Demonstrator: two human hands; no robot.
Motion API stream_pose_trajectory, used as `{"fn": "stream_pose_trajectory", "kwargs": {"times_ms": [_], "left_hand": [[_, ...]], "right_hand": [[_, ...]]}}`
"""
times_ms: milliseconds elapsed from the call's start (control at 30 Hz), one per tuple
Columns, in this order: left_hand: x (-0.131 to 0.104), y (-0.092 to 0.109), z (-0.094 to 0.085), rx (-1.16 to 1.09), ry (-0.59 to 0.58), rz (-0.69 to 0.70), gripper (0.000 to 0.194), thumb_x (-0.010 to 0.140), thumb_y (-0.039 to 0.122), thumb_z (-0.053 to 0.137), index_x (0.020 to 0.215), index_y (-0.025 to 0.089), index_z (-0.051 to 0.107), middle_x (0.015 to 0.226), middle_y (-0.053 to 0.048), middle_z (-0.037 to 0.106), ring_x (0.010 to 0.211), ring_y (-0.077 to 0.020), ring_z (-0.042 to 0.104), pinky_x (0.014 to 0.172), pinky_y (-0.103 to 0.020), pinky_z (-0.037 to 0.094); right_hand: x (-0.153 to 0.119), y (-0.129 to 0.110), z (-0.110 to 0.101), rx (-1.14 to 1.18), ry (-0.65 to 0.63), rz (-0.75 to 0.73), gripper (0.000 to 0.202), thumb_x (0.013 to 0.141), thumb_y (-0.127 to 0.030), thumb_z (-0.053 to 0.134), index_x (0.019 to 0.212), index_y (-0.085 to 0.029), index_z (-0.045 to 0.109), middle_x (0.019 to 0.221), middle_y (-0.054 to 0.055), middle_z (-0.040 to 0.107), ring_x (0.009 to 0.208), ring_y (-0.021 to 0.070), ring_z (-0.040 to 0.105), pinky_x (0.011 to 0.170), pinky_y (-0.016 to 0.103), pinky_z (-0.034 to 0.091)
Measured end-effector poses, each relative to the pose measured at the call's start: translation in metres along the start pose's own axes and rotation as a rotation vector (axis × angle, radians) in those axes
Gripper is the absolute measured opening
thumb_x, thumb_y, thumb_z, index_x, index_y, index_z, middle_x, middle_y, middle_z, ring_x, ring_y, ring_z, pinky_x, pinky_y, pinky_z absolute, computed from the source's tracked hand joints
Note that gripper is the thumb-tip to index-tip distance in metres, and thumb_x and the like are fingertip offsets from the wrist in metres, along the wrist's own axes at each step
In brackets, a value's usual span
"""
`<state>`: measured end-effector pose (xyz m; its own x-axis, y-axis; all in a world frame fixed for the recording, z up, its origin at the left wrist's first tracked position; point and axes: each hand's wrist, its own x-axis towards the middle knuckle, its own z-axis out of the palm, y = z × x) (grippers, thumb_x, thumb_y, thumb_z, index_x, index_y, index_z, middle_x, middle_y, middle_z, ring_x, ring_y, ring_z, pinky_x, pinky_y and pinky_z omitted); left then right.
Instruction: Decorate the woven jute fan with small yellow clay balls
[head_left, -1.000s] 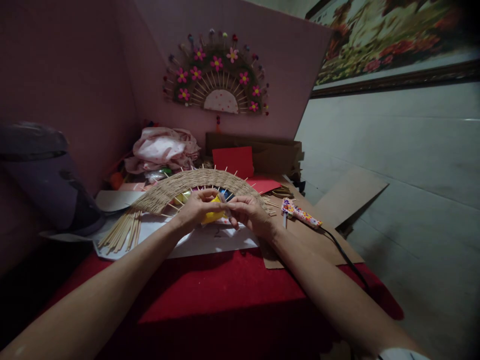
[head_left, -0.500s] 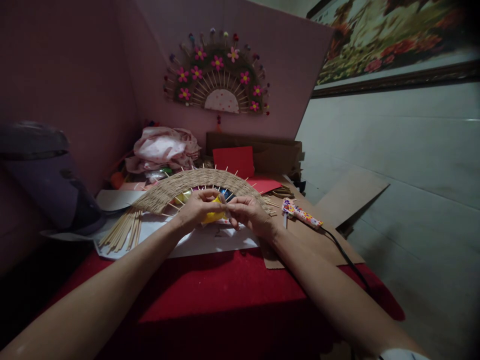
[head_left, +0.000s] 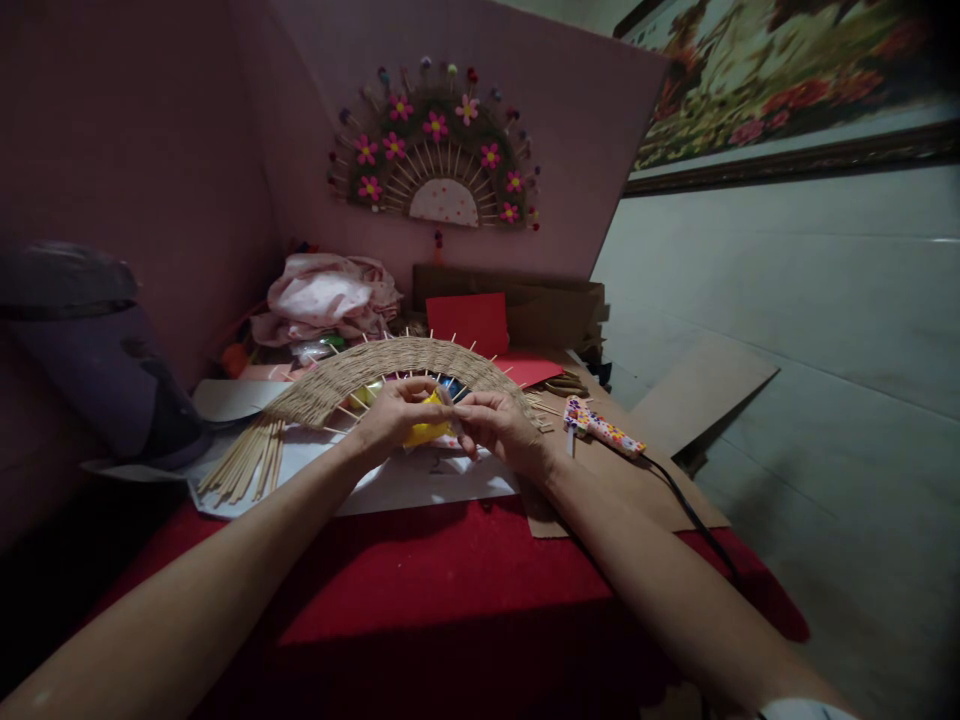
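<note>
Yellow, crinkled packet (head_left: 427, 432), held between 2 hands: the left hand (head_left: 394, 412) pinches its top with thumb and forefinger together, and the right hand (head_left: 501, 425) has its thumb and forefinger clamped on the translucent edge, an opposed grip that probably steadies so light a piece. Just beyond the fingers arches the woven fan (head_left: 330, 380), its loose stick ends (head_left: 247, 465) splayed to the left of them. Beneath the fingers lies a white sheet (head_left: 442, 488), seemingly a work surface. Right of the fingers, the floral glue gun (head_left: 619, 437) rests on cardboard (head_left: 615, 490), presumably shielding the red cloth (head_left: 420, 570).
</note>
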<state>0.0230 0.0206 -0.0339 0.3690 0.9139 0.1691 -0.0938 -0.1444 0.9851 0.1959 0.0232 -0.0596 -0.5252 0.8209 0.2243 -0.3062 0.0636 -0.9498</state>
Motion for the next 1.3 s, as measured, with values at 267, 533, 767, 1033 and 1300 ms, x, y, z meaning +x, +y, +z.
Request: {"fn": "stream_pose_trajectory", "kwargs": {"times_ms": [267,533,767,1033,1300], "left_hand": [[-0.0003,-0.0002,-0.0005,0.022,-0.007,0.009,0.021,0.057,0.024,0.073,0.071,0.014,0.061,0.06,0.001,0.061,0.053,-0.0086,0.055,0.051,-0.02,0.039],[-0.0012,-0.0003,0.0004,0.003,-0.008,0.025,0.021,0.058,0.023,0.073,0.072,0.014,0.061,0.06,0.002,0.061,0.053,-0.0081,0.054,0.051,-0.019,0.04],[-0.001,0.0007,0.0009,-0.002,0.003,0.011,0.021,0.057,0.023,0.074,0.072,0.014,0.062,0.06,0.002,0.061,0.053,-0.0091,0.054,0.051,-0.02,0.04],[0.0006,-0.0024,-0.0012,-0.008,-0.02,0.038,0.018,0.06,0.022,0.073,0.074,0.014,0.063,0.061,0.002,0.061,0.052,-0.0082,0.054,0.051,-0.019,0.04],[0.002,-0.0079,-0.0039,0.037,-0.037,0.047,0.022,0.063,0.026,0.072,0.079,0.015,0.062,0.065,0.001,0.063,0.057,-0.0097,0.056,0.054,-0.02,0.041]], "right_hand": [[-0.0009,-0.0016,0.0013,-0.042,0.023,0.008,0.019,0.073,-0.032,0.068,0.073,-0.015,0.061,0.057,-0.003,0.059,0.044,0.0071,0.054,0.04,0.018,0.043],[-0.0007,-0.0008,-0.0003,-0.016,-0.01,-0.002,0.018,0.075,-0.031,0.067,0.075,-0.014,0.061,0.059,-0.003,0.059,0.047,0.0076,0.055,0.041,0.018,0.043],[-0.0008,-0.0004,0.0008,0.02,-0.033,-0.018,0.016,0.076,-0.028,0.065,0.073,-0.014,0.059,0.058,-0.003,0.058,0.045,0.0073,0.055,0.043,0.018,0.044],[-0.0002,0.0002,0.0011,0.02,-0.029,-0.023,0.013,0.077,-0.026,0.062,0.072,-0.013,0.06,0.057,-0.003,0.058,0.044,0.0073,0.054,0.042,0.018,0.044],[0.0015,0.0004,0.0028,-0.019,0.054,-0.023,0.017,0.073,-0.029,0.066,0.07,-0.014,0.058,0.058,-0.003,0.06,0.041,0.0061,0.053,0.04,0.018,0.043]]}}
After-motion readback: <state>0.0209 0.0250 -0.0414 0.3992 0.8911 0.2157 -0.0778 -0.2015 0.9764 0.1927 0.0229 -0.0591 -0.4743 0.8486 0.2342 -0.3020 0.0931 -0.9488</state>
